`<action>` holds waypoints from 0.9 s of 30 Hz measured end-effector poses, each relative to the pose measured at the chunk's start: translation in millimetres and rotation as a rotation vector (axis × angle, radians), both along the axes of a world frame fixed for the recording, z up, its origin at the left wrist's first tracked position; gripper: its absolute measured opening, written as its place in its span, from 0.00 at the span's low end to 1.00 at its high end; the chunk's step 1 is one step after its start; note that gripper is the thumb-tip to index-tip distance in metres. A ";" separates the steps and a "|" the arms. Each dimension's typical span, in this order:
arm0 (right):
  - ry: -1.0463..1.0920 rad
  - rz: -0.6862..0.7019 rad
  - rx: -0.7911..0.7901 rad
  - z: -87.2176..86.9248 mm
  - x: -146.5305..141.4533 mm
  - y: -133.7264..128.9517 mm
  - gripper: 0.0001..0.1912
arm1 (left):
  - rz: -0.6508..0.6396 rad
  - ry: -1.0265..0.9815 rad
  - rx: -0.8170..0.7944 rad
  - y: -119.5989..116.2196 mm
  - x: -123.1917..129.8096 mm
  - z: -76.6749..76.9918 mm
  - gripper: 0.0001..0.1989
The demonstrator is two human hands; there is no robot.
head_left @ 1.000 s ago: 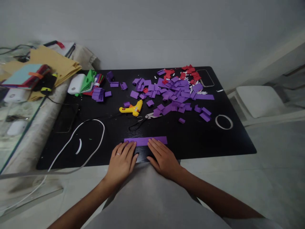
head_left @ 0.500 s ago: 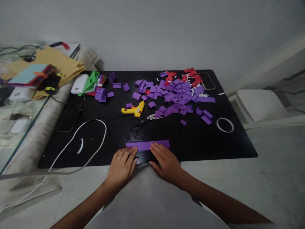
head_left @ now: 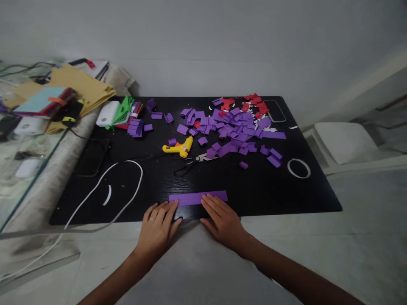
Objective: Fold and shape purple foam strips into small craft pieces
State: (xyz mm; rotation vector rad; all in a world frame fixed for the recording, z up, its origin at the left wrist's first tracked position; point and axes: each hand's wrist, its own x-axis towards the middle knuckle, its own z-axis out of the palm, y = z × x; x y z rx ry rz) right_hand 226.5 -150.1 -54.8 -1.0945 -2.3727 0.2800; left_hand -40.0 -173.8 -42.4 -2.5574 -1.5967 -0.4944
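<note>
A long purple paper strip [head_left: 190,199] lies flat near the front edge of the black table [head_left: 152,182]. My left hand [head_left: 159,220] rests at the strip's left end, fingers stretched out and fingertips touching its lower edge. Across the strip's right half lie the flat, extended fingers of my right hand [head_left: 222,216]. Farther back are a yellow glue gun [head_left: 178,147] and scissors [head_left: 203,157], whose blades are partly covered by purple pieces. A large heap of folded purple paper pieces [head_left: 237,125] spreads behind them.
Red paper pieces [head_left: 256,101] and white scraps lie at the back right, near a phone-shaped frame [head_left: 275,111]. A white ring [head_left: 299,168] sits at the right. On the left are a white cable [head_left: 140,178], a dark phone [head_left: 92,158] and green paper [head_left: 124,110].
My left hand has slid slightly left and down, showing more of the strip's left end. My right hand stays on the strip. The view has shifted a little.
</note>
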 end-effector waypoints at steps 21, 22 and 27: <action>0.684 -0.267 -0.507 58.2 9.4 48.8 0.07 | 0.036 -1.089 -0.350 97.4 -0.2 59.7 0.20; 0.776 -0.306 -0.589 70.9 4.4 63.4 0.08 | -0.034 -1.207 -0.426 110.9 10.1 67.3 0.23; 1.062 -0.225 -0.678 125.5 -23.5 130.4 0.13 | -0.063 -1.323 -0.405 173.3 58.3 113.3 0.18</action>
